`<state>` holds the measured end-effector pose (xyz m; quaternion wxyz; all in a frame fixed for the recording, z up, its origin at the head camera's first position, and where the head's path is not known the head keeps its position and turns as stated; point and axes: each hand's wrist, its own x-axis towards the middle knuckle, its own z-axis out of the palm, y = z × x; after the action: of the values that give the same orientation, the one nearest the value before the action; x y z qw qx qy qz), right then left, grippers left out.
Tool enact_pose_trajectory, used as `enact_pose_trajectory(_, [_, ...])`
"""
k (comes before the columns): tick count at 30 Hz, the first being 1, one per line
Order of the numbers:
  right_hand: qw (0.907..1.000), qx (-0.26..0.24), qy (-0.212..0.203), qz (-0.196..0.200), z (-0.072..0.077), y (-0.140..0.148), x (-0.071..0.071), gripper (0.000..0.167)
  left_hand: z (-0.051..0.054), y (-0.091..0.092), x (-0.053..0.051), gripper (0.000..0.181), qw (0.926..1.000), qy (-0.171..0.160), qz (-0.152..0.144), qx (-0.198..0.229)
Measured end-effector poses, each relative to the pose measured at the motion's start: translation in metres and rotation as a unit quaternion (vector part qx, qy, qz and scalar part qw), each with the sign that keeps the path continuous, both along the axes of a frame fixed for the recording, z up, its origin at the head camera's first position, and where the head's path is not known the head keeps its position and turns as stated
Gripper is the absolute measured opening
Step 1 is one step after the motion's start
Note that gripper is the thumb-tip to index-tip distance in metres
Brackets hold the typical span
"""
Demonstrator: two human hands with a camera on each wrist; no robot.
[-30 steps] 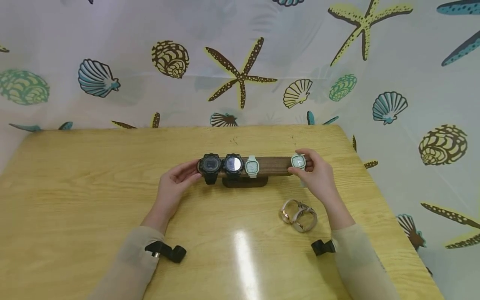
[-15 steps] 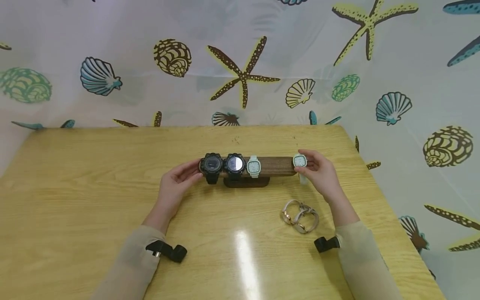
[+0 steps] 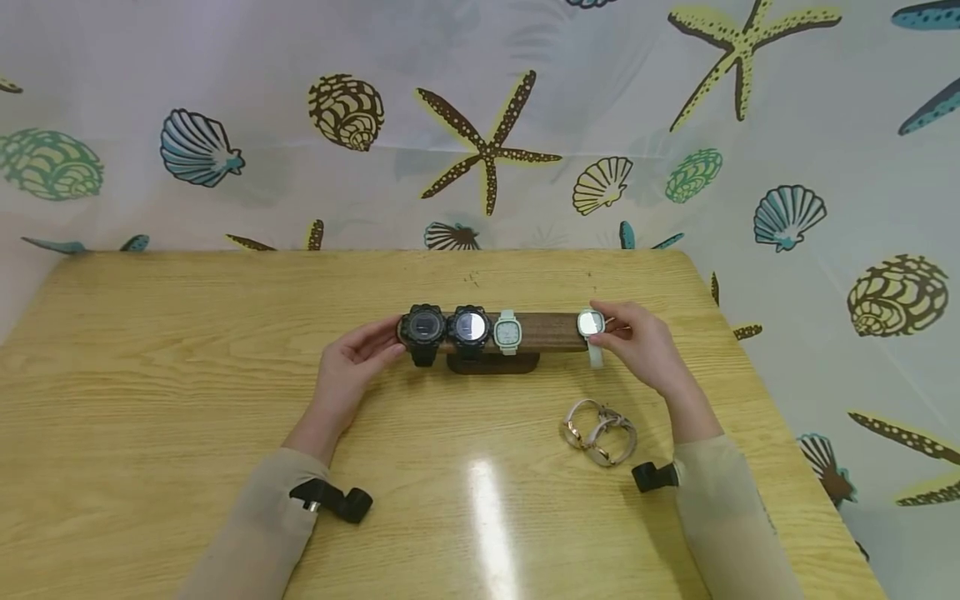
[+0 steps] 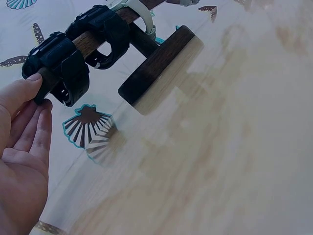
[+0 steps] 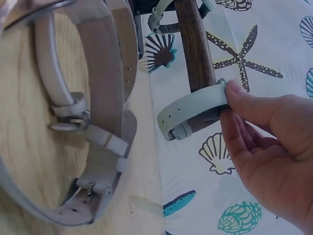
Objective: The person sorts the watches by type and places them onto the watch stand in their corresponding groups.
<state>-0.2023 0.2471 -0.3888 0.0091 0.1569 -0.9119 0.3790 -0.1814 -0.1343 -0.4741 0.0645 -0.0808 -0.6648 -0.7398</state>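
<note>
A dark wooden watch stand (image 3: 551, 332) holds a row of watches on its bar. My left hand (image 3: 351, 358) pinches the bar's left end, thumb and fingers beside the first black watch (image 3: 424, 325). A second black watch (image 3: 471, 326) and a mint-green watch (image 3: 507, 333) sit further along. Near the right end, another mint-green watch (image 3: 591, 323) loops around the bar. Its case is pinched between thumb and fingers of my right hand (image 3: 645, 346). In the right wrist view, its buckled strap (image 5: 193, 107) hangs loosely around the bar (image 5: 195, 49).
Two buckled watches with beige straps (image 3: 613, 440) lie on the wooden table (image 3: 187, 400), nearer me than the stand's right end. They loom large in the right wrist view. Behind the table hangs a white cloth (image 3: 270, 200) printed with shells and starfish.
My right hand has shifted the outer mint-green watch slightly left along the bar. The left hand keeps its hold on the bar's end, and the other watches stay put.
</note>
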Motion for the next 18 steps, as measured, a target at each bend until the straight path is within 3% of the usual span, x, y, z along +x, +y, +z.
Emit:
enact_pose_trajectory(10, [0.9994, 0.006, 0.034, 0.009, -0.006, 0.001, 0.004, 0.051, 0.000, 0.000, 0.001, 0.044, 1.0000, -0.002, 0.001, -0.004])
enact_pose_trajectory(18, [0.9913, 0.047, 0.110, 0.056, -0.013, -0.005, 0.001, 0.049, 0.000, 0.001, 0.001, 0.044, 0.9999, -0.009, 0.003, -0.004])
